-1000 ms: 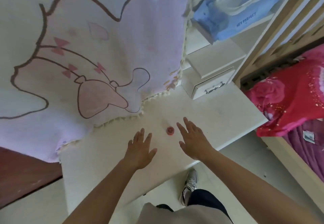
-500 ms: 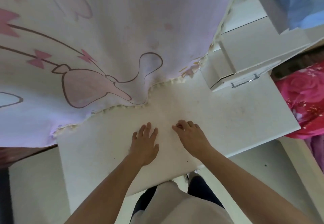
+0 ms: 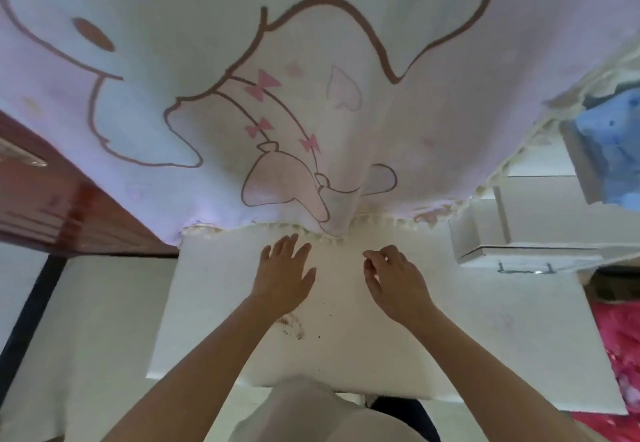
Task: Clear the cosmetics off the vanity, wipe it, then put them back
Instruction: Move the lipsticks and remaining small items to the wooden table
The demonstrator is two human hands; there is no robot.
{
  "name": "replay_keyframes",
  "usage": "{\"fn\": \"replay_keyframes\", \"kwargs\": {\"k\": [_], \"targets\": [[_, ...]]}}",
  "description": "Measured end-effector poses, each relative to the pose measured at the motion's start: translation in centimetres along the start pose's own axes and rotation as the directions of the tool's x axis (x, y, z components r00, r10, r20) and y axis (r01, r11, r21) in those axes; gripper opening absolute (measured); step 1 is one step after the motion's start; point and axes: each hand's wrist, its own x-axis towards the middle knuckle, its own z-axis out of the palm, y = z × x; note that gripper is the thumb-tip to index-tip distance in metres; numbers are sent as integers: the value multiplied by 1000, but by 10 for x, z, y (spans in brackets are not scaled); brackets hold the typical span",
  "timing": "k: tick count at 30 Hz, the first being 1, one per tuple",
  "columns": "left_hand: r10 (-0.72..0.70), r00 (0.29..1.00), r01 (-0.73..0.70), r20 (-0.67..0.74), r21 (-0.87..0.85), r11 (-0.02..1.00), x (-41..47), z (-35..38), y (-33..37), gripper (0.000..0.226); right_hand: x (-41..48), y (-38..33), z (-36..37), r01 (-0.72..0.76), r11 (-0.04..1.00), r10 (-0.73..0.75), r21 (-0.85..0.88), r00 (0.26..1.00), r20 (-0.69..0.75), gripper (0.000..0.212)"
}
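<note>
- Both bare forearms reached forward from the bottom of the view, side by side and angled slightly toward each other.
- The left hand (image 3: 284, 275) was spread flat, palm down, with its fingers extended forward and a little apart and the thumb out to the inner side.
- The right hand (image 3: 398, 280) was held back-of-hand up, well apart from the left, its wrist roughly straight with the forearm.
- The right fingers (image 3: 372, 261) were curled downward and inward, with fingertips drawn near the thumb in a loose pinch; whether anything lay between them could not be told.
- Neither hand touched the other.
</note>
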Motion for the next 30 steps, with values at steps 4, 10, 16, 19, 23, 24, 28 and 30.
{"fn": "replay_keyframes", "kwargs": {"k": [4, 10, 16, 19, 23, 24, 28, 30], "targets": [[-255, 959, 252, -123, -41, 967, -68, -14, -32, 58, 38, -60, -8, 176, 982, -176, 71, 984, -15, 24], [-625, 748, 614, -224, -125, 780, -205, -30, -98, 60, 43, -209, -8, 514, 824, -521, 238, 853, -38, 36], [-853, 435, 826, -290, -248, 506, -360, -37, -158, 65, -19, -370, 15, 758, 565, -789, 325, 612, -56, 27], [-899, 325, 865, -294, -291, 408, -438, -23, -189, 65, -60, -447, 33, 833, 442, -872, 334, 486, -58, 36], [-942, 198, 886, -272, -361, 291, -540, 1, -225, 66, -119, -545, 61, 882, 350, -927, 317, 374, -16, 39], [-949, 171, 888, -263, -377, 264, -563, 8, -233, 66, -133, -568, 69, 890, 324, -938, 321, 347, -14, 38], [-971, 69, 906, -227, -393, 156, -643, 31, -271, 67, -190, -652, 95, 924, 208, -975, 321, 223, -10, 38], [-979, 21, 899, -204, -425, 107, -672, 42, -291, 67, -211, -687, 107, 931, 167, -984, 325, 176, 2, 41]]}}
